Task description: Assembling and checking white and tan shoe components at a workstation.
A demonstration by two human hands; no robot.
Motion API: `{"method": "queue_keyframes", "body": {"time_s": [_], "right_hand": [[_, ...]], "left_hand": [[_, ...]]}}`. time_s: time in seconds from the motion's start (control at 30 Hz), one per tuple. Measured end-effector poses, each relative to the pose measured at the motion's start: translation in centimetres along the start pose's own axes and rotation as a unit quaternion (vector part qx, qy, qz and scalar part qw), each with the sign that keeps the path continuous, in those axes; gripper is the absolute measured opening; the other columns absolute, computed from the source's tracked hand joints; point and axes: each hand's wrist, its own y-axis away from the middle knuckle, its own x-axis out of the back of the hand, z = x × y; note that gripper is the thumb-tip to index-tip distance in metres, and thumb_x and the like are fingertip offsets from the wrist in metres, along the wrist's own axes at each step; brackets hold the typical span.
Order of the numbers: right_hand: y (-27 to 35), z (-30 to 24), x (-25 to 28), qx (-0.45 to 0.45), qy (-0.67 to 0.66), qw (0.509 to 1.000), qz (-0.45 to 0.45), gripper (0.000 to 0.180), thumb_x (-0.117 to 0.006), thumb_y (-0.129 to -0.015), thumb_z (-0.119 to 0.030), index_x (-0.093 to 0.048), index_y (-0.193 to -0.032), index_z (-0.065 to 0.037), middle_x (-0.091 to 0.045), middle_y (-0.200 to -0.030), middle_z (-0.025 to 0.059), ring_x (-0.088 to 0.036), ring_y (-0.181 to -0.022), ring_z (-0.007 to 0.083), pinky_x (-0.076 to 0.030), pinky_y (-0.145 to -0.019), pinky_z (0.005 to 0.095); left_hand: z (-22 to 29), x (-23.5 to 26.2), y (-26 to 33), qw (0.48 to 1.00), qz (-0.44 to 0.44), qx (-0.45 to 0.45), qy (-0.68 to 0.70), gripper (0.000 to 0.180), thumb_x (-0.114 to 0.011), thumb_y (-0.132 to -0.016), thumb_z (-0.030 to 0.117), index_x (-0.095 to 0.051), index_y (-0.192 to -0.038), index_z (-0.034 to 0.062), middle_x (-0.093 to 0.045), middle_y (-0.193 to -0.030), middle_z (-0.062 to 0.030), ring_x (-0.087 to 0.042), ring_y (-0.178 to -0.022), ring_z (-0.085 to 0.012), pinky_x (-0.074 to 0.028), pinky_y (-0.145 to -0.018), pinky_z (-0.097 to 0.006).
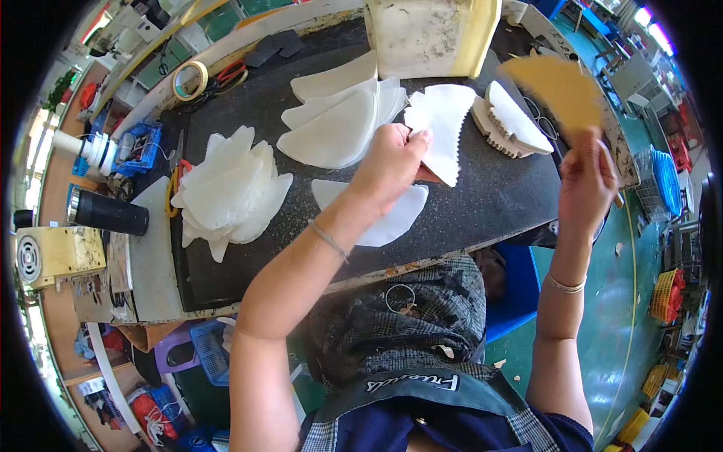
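Left hand [388,162] of mine is pinched shut on a white piece with a zigzag edge [444,124], holding it just above the dark work mat [497,196]. Up at the right, my right hand [584,181] grips a tan, fan-shaped template [561,87] by its lower end, raised clear of the bench.

To do this well, I judge the white piece should lie flat before the template meets it — thumb near the toothed edge, no curl — and the two outlines should be matched along the long curve first.

Around it: a plain white curved piece [376,215] lies on the mat partly under my left wrist; a loose heap of white pieces [230,192] sits to the left; overlapping smooth white pieces [339,120] lie beyond my hand; a small stack of toothed pieces [512,120] rests to the right, near the mat's edge.

As for packages and signs — a pale, boxy block with a yellowish side [429,34] stands at the far edge, unlabelled as far as I can tell. A black cylinder [109,213] lies at far left, a roll of tape [190,79] beyond it. The strip of lettering on my dark apron [414,384] is white.
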Motion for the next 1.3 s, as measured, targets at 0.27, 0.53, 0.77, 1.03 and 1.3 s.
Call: {"method": "queue_keyframes", "body": {"time_s": [0.27, 0.53, 0.77, 1.03, 1.3], "right_hand": [[6.4, -1.7, -3.5, 0.247, 0.325, 0.874, -0.262, 0.024, -0.068, -0.08, 0.003, -0.067, -0.104, 0.001, -0.065, -0.105, 0.0128, -0.066, -0.08, 0.019, -0.054, -0.076, 0.0286], [8.6, -2.6, -4.3, -0.324, -0.041, 0.889, -0.321, 0.018, -0.058, -0.094, -0.01, -0.061, -0.103, 0.006, -0.066, -0.084, 0.0095, -0.066, -0.073, 0.014, -0.056, -0.063, 0.0261], [8.8, -4.5, -4.8, -0.4, -0.149, 0.808, -0.407, 0.026, -0.052, -0.098, -0.02, -0.057, -0.103, 0.005, -0.066, -0.084, 0.0089, -0.066, -0.074, 0.013, -0.056, -0.066, 0.0262], [11.2, -6.0, -5.7, -0.137, -0.04, 0.906, -0.398, 0.016, -0.058, -0.095, -0.013, -0.054, -0.089, 0.002, -0.059, -0.072, 0.002, -0.049, -0.063, 0.0045, -0.041, -0.054, 0.0223], [12.8, -5.0, -6.0, 0.055, 0.013, 0.925, -0.375, 0.018, -0.063, -0.091, -0.012, -0.053, -0.082, 0.001, -0.054, -0.061, 0.0078, -0.051, -0.05, 0.0144, -0.038, -0.046, 0.0283]], "left_hand": [[2.2, -4.9, 5.9, 0.989, 0.016, -0.145, -0.03, 0.035, -0.076, -0.082, 0.022, -0.064, -0.098, -0.0068, -0.068, -0.087, -0.0064, -0.06, -0.076, -0.0066, -0.048, -0.063, -0.024], [0.8, -3.9, 10.4, 0.952, 0.193, -0.204, -0.119, 0.018, -0.065, -0.086, -0.002, -0.062, -0.1, -0.0114, -0.067, -0.096, -0.0127, -0.063, -0.088, -0.0141, -0.052, -0.079, -0.028], [0.2, -3.2, 12.0, 0.933, 0.188, -0.274, -0.139, 0.036, -0.064, -0.085, -0.004, -0.052, -0.118, -0.0126, -0.059, -0.116, -0.0169, -0.057, -0.109, -0.0227, -0.049, -0.09, -0.032], [2.6, -3.7, 14.8, 0.829, 0.075, -0.332, -0.444, 0.013, -0.075, -0.078, 0.013, -0.07, -0.087, 0.0058, -0.065, -0.088, -0.0072, -0.05, -0.101, -0.0261, -0.037, -0.094, -0.04], [2.4, -3.8, 15.2, 0.956, 0.029, -0.216, -0.198, 0.01, -0.076, -0.077, 0.008, -0.067, -0.077, 0.0033, -0.063, -0.081, -0.0068, -0.054, -0.093, -0.0209, -0.041, -0.084, -0.033]]}}
